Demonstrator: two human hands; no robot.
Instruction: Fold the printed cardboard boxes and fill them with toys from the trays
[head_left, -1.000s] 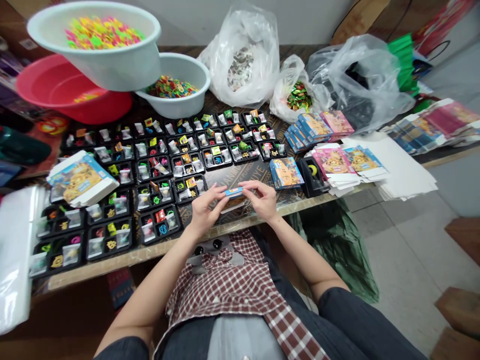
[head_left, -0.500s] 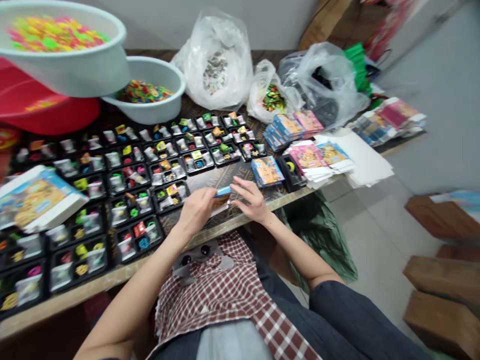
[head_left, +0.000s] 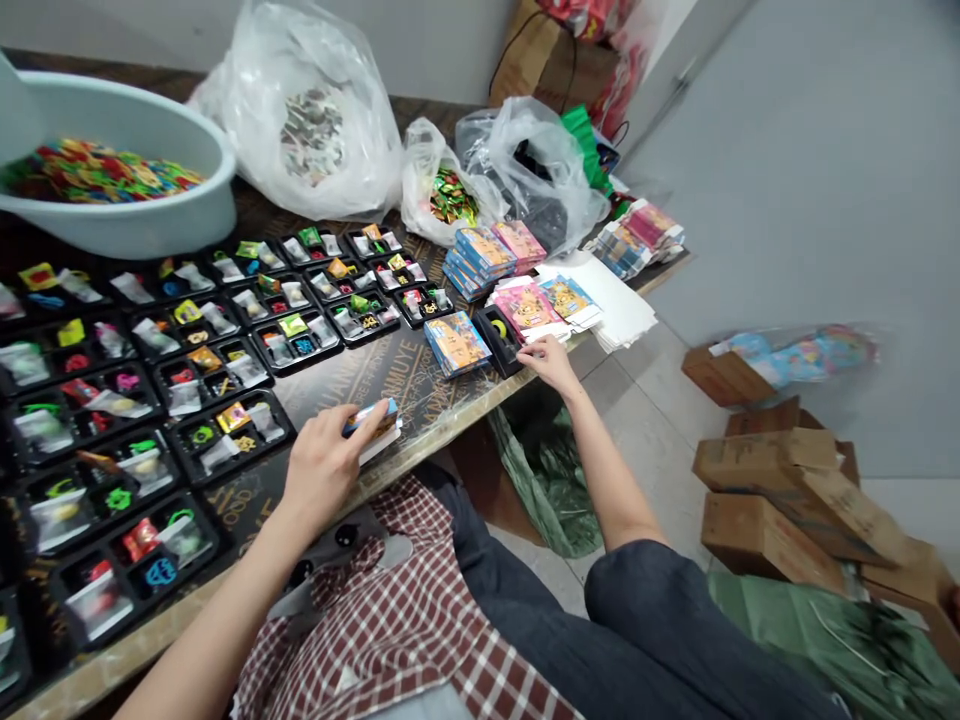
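In the head view, the left hand [head_left: 328, 462] has its fingers curled closed around a small blue box [head_left: 373, 425], which stands by the near edge of the table [head_left: 356, 380]. The right hand [head_left: 551, 363], at two o'clock from that box, has its fingertips drawn together at the near end of a black tape dispenser [head_left: 495, 338]; whether they pinch tape cannot be told. A stack of blue boxes [head_left: 457, 344] sits just beside the dispenser at nine o'clock. Black trays [head_left: 225, 432] of small packets lie from nine to twelve o'clock of the left hand.

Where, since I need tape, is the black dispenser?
In the head view, the dispenser sits by the right hand, between the blue boxes and pink cartons.
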